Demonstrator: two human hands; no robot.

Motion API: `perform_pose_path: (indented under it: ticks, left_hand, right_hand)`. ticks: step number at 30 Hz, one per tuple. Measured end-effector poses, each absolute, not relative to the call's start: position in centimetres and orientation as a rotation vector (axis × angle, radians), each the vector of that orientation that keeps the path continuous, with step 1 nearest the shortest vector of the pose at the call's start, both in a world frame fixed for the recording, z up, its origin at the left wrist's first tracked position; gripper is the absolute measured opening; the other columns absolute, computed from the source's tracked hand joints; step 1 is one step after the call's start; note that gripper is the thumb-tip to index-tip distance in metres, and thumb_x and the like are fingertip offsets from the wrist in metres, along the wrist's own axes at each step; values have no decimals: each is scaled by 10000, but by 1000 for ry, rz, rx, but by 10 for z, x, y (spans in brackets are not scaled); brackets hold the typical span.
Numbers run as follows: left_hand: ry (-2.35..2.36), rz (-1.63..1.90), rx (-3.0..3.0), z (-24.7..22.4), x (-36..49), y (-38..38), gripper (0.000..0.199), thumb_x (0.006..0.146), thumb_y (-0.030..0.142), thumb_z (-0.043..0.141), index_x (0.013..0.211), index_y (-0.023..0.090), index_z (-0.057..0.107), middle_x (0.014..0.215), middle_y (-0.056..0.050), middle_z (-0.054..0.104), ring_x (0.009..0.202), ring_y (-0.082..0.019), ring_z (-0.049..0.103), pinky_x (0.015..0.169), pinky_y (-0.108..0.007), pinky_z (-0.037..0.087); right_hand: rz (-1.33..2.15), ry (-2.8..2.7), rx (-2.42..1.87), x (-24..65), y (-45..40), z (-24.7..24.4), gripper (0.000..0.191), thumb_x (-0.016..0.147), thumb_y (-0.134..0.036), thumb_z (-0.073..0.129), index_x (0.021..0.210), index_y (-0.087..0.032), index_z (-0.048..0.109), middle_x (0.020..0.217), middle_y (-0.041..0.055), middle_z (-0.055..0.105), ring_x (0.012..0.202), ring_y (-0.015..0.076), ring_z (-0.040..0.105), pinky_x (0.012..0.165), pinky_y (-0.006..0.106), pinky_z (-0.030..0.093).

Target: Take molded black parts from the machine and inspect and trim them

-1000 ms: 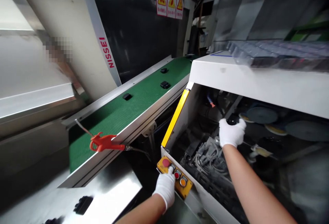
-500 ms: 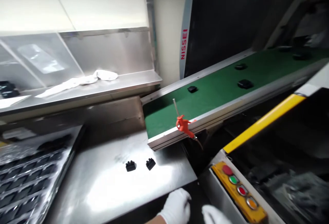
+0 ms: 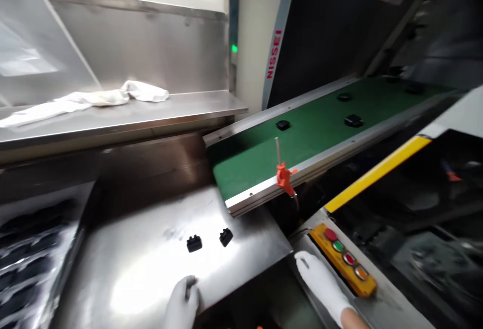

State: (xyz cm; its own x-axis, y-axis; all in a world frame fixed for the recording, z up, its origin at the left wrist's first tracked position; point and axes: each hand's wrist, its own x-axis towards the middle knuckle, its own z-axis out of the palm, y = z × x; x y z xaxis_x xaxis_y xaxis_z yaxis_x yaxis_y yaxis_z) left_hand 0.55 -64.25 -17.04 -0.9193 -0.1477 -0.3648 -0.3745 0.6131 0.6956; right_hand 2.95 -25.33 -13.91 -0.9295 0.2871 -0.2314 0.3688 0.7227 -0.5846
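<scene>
My left hand (image 3: pixel 183 301), in a white glove, is over the front edge of the steel table (image 3: pixel 151 233). Its fingers are bent and its thumb stands apart; a dark patch between them looks like shadow, and no held thing can be made out. Just beyond it lie two small black plastic parts with knobs along one side, the left part (image 3: pixel 194 243) and the right part (image 3: pixel 226 237). My right hand (image 3: pixel 317 281), also gloved, reaches forward beside the yellow button box (image 3: pixel 343 261), fingers stretched out and no object visible in it.
Beyond the table runs a green conveyor belt (image 3: pixel 252 155) carrying several black pieces, one a near piece (image 3: pixel 283 125). An orange air gun (image 3: pixel 286 178) hangs on its rail. At left is a tray (image 3: pixel 68 268) of black parts; a white cloth (image 3: pixel 145 91) lies on the ledge.
My hands have moved apart: the left went leftward over the table edge, the right forward beside the button box. The view has shifted slightly. Both small black parts still lie on the table.
</scene>
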Motion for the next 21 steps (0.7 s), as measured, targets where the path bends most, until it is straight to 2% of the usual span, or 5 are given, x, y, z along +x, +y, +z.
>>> perform_pose_path:
  ticks: [6,10,13,16,21]
  left_hand:
    - [2708,1277,-587,-149,-26,-667,501,853,245,428,1339,126,395,1416,-158,506,1230,-199,574,1075,-306,427]
    - [2726,1266,-308,-141,-53,-676,735,785,263,563,1460,160,291,1534,-126,389,1344,-199,478,1120,-285,383]
    - [2725,1184,-143,-144,-72,-674,775,737,249,617,1448,110,342,1510,-152,420,1371,-228,436,1166,-319,322]
    - [2720,1151,-68,-149,-87,-671,679,693,239,652,1340,113,493,1371,-150,547,1274,-257,504,1120,-352,366]
    - [2690,1145,-38,-151,-98,-668,275,706,314,664,927,150,664,1018,-105,648,989,-271,584,922,-392,451]
  right_hand:
    - [-1080,2662,125,17,-358,-148,336,868,-325,418,1014,-213,698,1080,86,721,1023,253,672,986,383,485]
    - [-1084,2686,116,-12,-415,-136,393,853,-295,448,1173,-175,641,1188,117,673,1059,263,649,975,383,472]
    - [-1093,2698,203,-39,-432,-131,475,831,-286,468,1276,-157,571,1345,145,583,1063,278,646,938,385,486]
    - [-1114,2692,260,-58,-436,-130,576,802,-269,496,1353,-104,500,1424,179,504,1136,283,612,956,368,484]
    - [-1128,2706,339,-61,-432,-135,578,826,-269,455,1381,-111,473,1399,177,518,1180,273,586,1008,388,457]
